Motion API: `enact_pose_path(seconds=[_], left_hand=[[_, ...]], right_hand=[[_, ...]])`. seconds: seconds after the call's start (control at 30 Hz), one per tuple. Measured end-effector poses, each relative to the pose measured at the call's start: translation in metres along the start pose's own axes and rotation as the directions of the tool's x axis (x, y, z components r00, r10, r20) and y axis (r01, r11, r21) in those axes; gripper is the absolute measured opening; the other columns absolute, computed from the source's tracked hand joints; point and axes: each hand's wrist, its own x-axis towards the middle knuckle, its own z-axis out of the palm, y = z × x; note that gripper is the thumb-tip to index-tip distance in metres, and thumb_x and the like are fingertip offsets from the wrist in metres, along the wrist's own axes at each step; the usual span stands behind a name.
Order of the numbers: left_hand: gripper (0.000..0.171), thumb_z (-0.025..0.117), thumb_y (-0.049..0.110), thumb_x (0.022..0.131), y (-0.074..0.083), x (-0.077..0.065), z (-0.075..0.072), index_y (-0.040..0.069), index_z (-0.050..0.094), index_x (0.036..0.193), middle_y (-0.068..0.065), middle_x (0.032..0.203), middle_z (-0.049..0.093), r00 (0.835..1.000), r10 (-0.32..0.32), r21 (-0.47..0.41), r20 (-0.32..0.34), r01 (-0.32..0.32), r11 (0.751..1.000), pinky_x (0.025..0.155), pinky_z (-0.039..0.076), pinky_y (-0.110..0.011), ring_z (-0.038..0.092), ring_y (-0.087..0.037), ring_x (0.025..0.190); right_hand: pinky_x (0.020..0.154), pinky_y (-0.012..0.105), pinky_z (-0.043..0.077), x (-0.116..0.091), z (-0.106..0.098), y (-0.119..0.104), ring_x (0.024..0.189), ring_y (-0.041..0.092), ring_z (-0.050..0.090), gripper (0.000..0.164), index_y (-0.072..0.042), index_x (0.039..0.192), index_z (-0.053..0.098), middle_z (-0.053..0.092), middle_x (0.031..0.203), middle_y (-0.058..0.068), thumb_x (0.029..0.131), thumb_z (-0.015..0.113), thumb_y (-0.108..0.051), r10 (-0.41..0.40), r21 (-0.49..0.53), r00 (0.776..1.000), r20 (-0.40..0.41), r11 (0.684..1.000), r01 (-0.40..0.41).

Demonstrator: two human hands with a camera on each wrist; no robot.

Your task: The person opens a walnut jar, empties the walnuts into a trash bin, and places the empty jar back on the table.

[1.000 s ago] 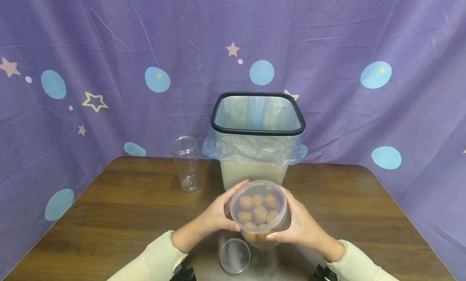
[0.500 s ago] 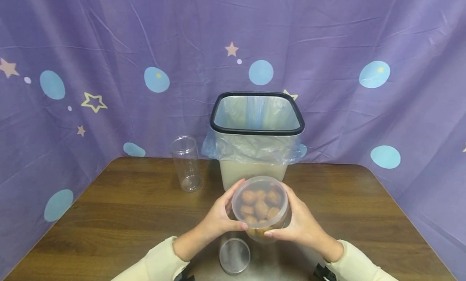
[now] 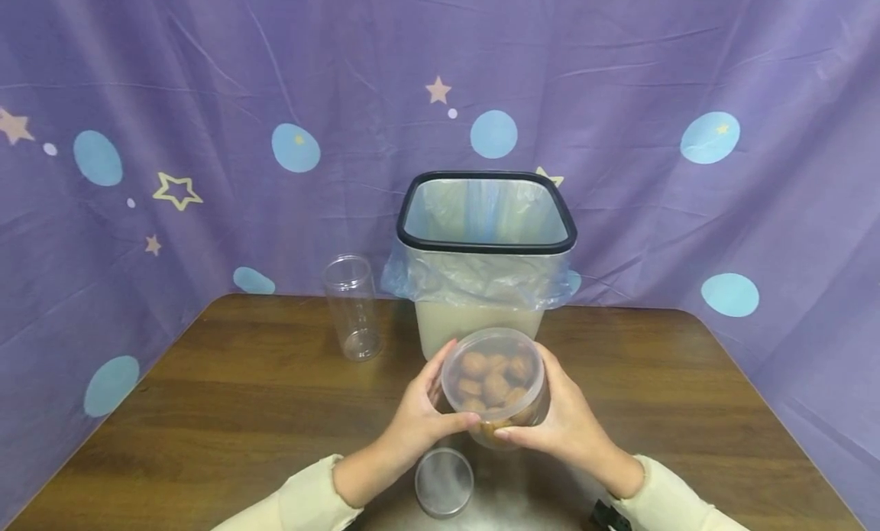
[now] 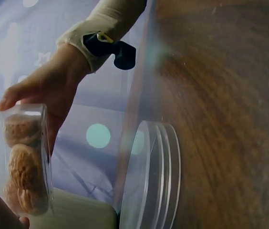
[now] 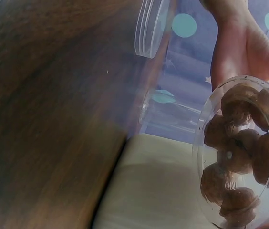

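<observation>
Both hands hold a clear plastic jar (image 3: 505, 432) of walnuts (image 3: 496, 386) in the air over the table, in front of the bin. A frosted lid (image 3: 474, 340) covers its top, which tilts toward the head camera. My left hand (image 3: 422, 412) grips the jar's left side and my right hand (image 3: 571, 416) its right side, both thumbs at the front just under the lid. From below, the right wrist view shows several walnuts (image 5: 237, 152) through the jar's bottom. On the table beneath lies a round clear lid (image 3: 444, 483).
Behind the jar stands a pale waste bin (image 3: 481, 321) with a black rim (image 3: 486, 249) and a bluish plastic liner (image 3: 406, 279). To its left a tall clear jar (image 3: 354, 309) stands upright and uncovered on the wooden table (image 3: 227, 409). A purple curtain (image 3: 206, 72) hangs behind.
Both hands have raised the walnut jar slightly and moved it a little away and to the right. The lid on the table, the tall jar and the bin stay put.
</observation>
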Motion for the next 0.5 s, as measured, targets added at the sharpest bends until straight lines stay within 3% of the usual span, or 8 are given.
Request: enact_pose_path(seconds=[0.13, 0.3, 0.5], left_hand=[[0.106, 0.083, 0.027, 0.07, -0.001, -0.001, -0.001, 0.003, 0.016, 0.149, -0.012, 0.154, 0.024, 1.0, -0.003, -0.01, 0.005, 0.003, 1.0, 0.115, 0.013, -0.045, 0.022, -0.026, 0.141], [0.108, 0.08, 0.039, 0.072, -0.007, 0.0, -0.007, 0.002, 0.015, 0.149, -0.017, 0.154, 0.019, 0.998, 0.036, -0.047, 0.059, -0.033, 0.998, 0.113, 0.012, -0.05, 0.021, -0.034, 0.14], [0.112, 0.077, 0.048, 0.072, -0.016, 0.005, -0.017, -0.003, 0.013, 0.148, -0.022, 0.153, 0.017, 0.982, 0.122, -0.082, 0.145, -0.111, 0.99, 0.112, 0.023, -0.027, 0.02, -0.033, 0.14]], right_hand=[[0.095, 0.034, 0.044, 0.001, 0.0, -0.001, 0.113, 0.02, 0.053, 0.107, -0.017, 0.143, 0.032, 0.051, 0.133, 0.002, 0.055, 0.091, -0.034, -0.005, 0.018, 1.0, 0.005, 1.0, 0.005], [0.095, 0.033, 0.044, -0.001, -0.002, 0.001, 0.113, 0.02, 0.053, 0.109, -0.017, 0.143, 0.033, 0.051, 0.133, 0.002, 0.054, 0.092, -0.033, -0.001, 0.009, 1.0, -0.001, 1.0, 0.001], [0.093, 0.032, 0.045, -0.005, -0.002, 0.003, 0.111, 0.018, 0.053, 0.109, -0.014, 0.142, 0.034, 0.053, 0.131, 0.003, 0.051, 0.093, -0.032, 0.018, -0.016, 1.0, 0.004, 1.0, -0.018]])
